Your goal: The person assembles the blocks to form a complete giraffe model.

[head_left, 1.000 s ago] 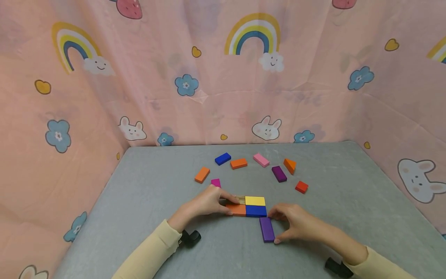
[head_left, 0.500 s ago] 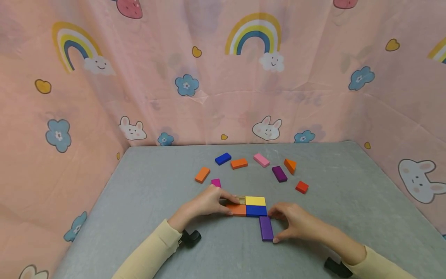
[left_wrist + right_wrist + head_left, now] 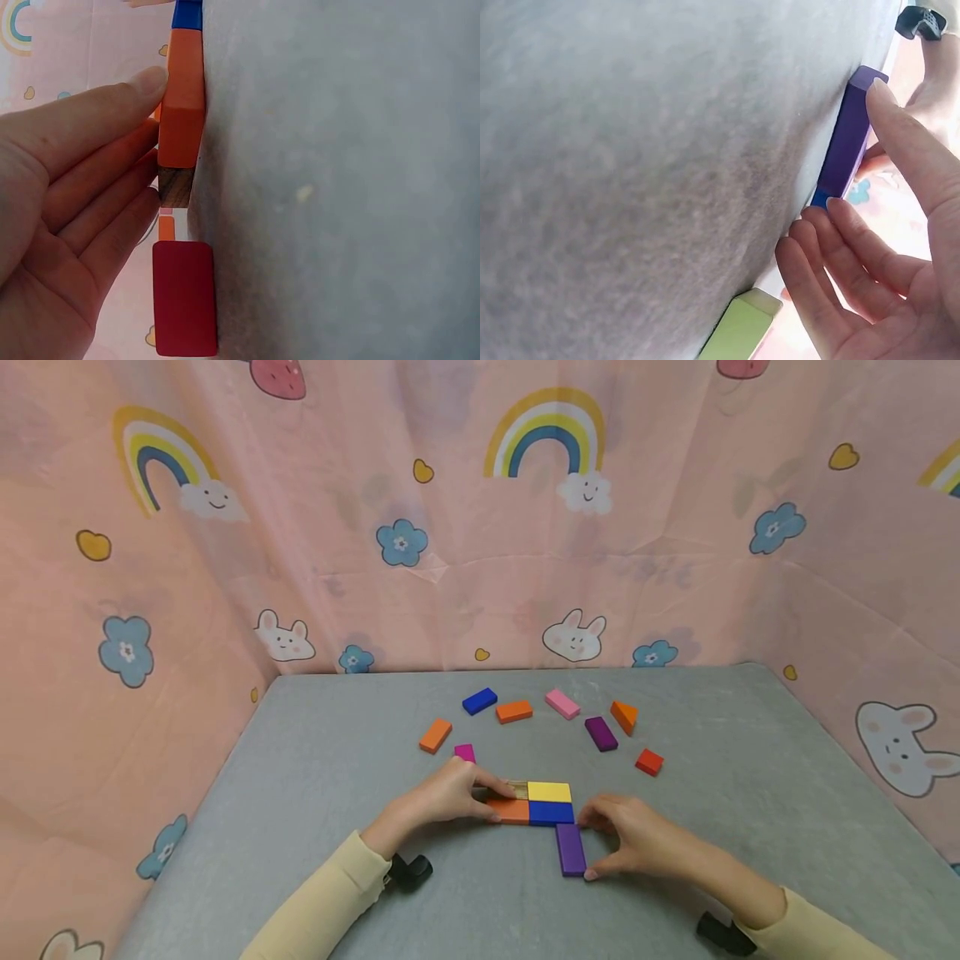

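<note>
Yellow (image 3: 550,792), blue (image 3: 551,813), orange (image 3: 510,812) and wood-brown (image 3: 520,785) blocks lie edge to edge in the head view. My left hand (image 3: 442,793) rests on the brown and orange ones, its thumb touching the orange block (image 3: 184,97) and its fingers extended in the left wrist view. A purple block (image 3: 571,850) lies just below the blue one's right end, pointing toward me. My right hand (image 3: 645,835) pinches it, thumb at the near end and a fingertip by the far end; the right wrist view shows the purple block (image 3: 845,139) between them.
Behind the group lie loose blocks: magenta (image 3: 465,752), orange (image 3: 436,736), blue (image 3: 480,701), pink (image 3: 562,703), purple (image 3: 602,733), an orange triangle (image 3: 624,716) and red (image 3: 649,762). A green block (image 3: 739,330) is near my right fingers. A patterned cloth (image 3: 480,593) backs the grey table (image 3: 337,735).
The purple block and my right hand have shifted slightly left and away from me, toward the blue block. My left hand and the grouped blocks have stayed put.
</note>
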The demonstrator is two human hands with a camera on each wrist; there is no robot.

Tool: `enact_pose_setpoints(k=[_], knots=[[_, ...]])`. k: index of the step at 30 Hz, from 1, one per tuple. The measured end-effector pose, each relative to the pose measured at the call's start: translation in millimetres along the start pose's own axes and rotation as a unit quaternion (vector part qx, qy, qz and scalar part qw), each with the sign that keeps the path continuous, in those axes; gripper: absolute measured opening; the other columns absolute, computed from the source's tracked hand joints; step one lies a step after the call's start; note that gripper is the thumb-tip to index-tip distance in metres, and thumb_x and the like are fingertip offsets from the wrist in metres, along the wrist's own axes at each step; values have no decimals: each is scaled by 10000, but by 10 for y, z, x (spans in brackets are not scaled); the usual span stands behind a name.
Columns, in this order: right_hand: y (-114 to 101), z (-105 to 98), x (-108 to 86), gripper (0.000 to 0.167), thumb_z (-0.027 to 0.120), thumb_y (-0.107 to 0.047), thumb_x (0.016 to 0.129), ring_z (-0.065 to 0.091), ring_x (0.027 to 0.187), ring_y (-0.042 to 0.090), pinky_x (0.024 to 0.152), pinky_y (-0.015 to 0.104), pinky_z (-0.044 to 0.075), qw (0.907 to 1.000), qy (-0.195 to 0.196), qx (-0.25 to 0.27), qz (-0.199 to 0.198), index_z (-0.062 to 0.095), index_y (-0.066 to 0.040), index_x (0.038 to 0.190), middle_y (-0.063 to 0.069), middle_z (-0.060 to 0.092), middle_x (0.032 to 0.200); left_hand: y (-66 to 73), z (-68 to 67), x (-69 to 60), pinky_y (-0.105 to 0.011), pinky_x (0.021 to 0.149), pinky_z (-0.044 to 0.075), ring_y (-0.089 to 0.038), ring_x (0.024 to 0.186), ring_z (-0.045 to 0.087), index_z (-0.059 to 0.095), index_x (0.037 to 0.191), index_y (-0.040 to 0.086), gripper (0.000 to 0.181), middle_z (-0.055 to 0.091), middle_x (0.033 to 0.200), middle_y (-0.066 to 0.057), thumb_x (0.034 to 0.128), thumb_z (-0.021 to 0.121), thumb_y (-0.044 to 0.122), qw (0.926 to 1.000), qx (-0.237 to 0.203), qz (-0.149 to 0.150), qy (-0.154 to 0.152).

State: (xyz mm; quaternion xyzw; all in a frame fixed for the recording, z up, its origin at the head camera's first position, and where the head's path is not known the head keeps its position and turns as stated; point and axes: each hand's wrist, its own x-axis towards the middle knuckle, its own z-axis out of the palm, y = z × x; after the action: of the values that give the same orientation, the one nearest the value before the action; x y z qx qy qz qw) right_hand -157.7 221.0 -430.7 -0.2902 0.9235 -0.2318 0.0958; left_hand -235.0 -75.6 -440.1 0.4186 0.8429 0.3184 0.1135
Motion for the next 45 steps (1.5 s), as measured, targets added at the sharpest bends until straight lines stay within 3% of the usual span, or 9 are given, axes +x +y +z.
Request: enact_pose_setpoints(k=[13,22,37,45], knots=[[-24,-10,45,581,788,-576,643,532,849,62,726,228,504,9995,-135,-92,273,613,-169,1020,-85,581,956,1,-5,-3,-189,921,479,-20,1118,595,720,1126,219,354,680,1151,69,779,787,232,10000,51,-6,3],[-20,-14,36,552,782,-571,656,535,823,48,706,228,499,10000,-53,-32,-67,618,-152,977,-75,574,933,2,3,-4,-185,925,477,-15,1128,588,718,1130,221,355,675,1162,70,781,785,224,10000,44,-81,-21],[-21,2,40,545,795,-550,653,559,856,48,753,252,529,9998,-127,-57,105,627,-159,994,-78,586,955,-1,-2,-4,-178,909,482,-23,1115,597,722,1123,214,353,681,1151,65,776,789,225,10000,81,-27,19],[36,-137,85,556,794,-476,701,606,947,145,807,316,547,9993,30,355,-59,627,-106,1082,-9,651,1043,-3,1,-6,-179,920,477,-14,1125,589,719,1128,218,359,676,1159,70,776,789,230,10000,25,-22,1]])
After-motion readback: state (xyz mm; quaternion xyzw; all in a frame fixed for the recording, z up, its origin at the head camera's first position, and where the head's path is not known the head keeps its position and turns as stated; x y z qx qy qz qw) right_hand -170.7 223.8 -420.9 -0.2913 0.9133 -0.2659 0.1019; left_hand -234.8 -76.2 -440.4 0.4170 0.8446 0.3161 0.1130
